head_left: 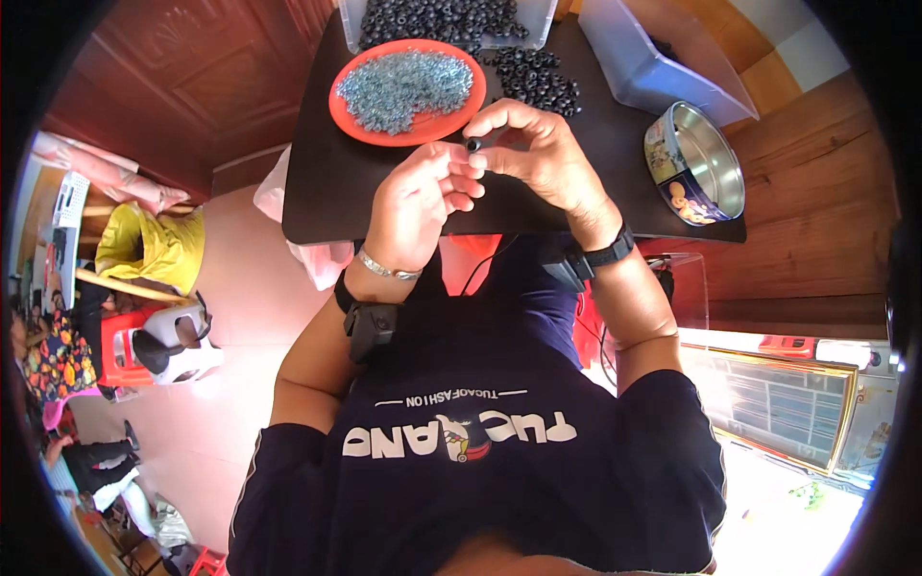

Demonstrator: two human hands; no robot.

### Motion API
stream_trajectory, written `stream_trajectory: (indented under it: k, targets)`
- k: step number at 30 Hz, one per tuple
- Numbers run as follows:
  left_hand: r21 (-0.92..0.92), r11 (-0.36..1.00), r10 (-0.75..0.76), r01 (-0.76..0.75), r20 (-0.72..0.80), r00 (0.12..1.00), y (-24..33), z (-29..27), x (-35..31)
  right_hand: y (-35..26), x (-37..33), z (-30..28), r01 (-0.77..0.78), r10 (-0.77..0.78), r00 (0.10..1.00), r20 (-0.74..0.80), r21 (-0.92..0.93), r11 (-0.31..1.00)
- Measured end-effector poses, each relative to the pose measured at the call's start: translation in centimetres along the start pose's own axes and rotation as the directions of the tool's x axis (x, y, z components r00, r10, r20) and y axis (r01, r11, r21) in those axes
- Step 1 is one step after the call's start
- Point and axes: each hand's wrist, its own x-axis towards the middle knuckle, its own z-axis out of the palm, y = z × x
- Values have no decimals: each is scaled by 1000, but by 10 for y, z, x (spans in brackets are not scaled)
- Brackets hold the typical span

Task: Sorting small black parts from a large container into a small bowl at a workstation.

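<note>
Over the table's near edge, my two hands meet at a small round black part (pixel 472 145), which looks like a knob or cap. My right hand (pixel 552 158) comes from the right and pinches it between thumb and forefinger. My left hand (pixel 415 197) is palm up with fingers curled, its fingertips against the same spot; whatever they grip is hidden or too small to tell. Just beyond, a red plate (pixel 338 113) carries a heap of small shiny metal pieces (pixel 408 86). To its right lies a loose pile of similar black parts (pixel 538 82).
A clear plastic bin (pixel 536 29) full of black parts stands at the back, a second translucent bin (pixel 639 72) at the back right. A round printed tin (pixel 663 163) sits near the right edge of the dark table (pixel 331 192). Other people are at far left.
</note>
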Motion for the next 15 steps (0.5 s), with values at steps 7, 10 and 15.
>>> stream_trajectory:
  k: [7,10,15]
  targets:
    - [-37,999,12,-13,-16,1000,-2,-2,-8,11,-5,27,106,-101,994,-39,179,978]
    - [-37,999,15,-16,-21,1000,-3,-2,-9,15,-8,31,80,-78,997,-18,199,977]
    - [-18,999,48,-48,16,999,-7,-11,-9,16,-12,33,-11,10,1000,6,237,971]
